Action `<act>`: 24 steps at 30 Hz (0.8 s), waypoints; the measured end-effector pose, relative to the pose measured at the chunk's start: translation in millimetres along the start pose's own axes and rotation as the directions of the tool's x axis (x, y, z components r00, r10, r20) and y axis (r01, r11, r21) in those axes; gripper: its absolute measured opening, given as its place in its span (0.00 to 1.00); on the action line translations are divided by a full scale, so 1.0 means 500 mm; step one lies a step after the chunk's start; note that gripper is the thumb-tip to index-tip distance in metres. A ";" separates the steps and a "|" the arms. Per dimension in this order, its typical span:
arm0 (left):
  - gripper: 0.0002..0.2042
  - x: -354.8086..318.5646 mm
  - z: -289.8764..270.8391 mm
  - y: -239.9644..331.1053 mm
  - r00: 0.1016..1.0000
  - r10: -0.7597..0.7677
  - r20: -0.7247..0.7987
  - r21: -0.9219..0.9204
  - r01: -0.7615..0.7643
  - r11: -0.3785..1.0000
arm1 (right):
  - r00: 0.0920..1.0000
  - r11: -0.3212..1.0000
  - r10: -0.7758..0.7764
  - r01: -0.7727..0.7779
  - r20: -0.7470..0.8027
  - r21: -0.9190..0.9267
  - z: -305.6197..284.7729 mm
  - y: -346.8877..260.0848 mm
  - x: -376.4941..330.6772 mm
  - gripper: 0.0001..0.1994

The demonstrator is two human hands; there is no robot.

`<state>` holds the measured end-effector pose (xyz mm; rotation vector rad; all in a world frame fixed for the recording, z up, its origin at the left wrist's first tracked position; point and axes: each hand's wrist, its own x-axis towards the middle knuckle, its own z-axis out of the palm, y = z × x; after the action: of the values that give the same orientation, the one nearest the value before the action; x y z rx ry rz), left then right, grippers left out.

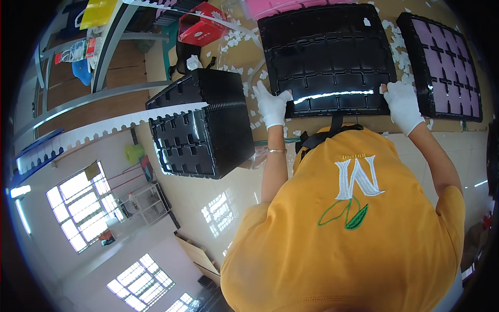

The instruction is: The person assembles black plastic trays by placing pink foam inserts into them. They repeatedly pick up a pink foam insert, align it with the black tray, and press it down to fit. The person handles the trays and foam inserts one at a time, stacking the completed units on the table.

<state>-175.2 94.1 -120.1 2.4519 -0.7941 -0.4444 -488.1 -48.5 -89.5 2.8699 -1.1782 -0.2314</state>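
A wide black plastic tray (332, 57) with moulded compartments lies on the table in front of me. My left hand (272, 105), in a white glove with bare fingertips, holds its near left edge, the thumb over the rim and the fingers along the outside. At the near right edge my right hand (403, 105), gloved the same way, grips the rim with the thumb on top. Light glints in a bright band across the tray's near part. A small white scrap (367, 22) sits at its far right.
To the left stands a tall stack of black trays (228, 125). On the right lies a black tray with purple lining (446, 67). White paper scraps (236, 39) litter the brown tabletop. A red box (202, 25) and pink material (286, 7) are at the back; a metal frame (106, 49) rises at left.
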 end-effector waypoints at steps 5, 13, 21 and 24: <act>0.42 0.015 0.030 0.014 0.986 0.043 -0.160 -0.034 -0.049 0.998 | 0.986 0.982 -0.124 0.138 -0.110 0.126 0.004 0.025 -0.012 0.06; 0.15 -0.023 -0.025 -0.010 0.900 0.408 -0.155 0.085 -0.399 0.913 | 0.990 0.822 0.125 -0.068 -0.063 0.565 0.029 0.052 0.000 0.08; 0.15 -0.045 -0.024 -0.023 0.922 0.374 -0.101 0.088 -0.367 0.926 | 1.000 0.902 0.014 -0.009 -0.007 0.432 0.016 0.040 0.033 0.03; 0.14 -0.052 -0.024 -0.026 0.924 0.367 -0.106 0.087 -0.359 0.929 | 0.997 0.839 -0.035 -0.011 0.075 0.543 -0.004 0.050 0.028 0.03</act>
<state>-184.0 123.6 -114.3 2.2912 -1.1964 -0.1300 -495.2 -76.3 -87.3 3.3783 -1.4415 -0.0068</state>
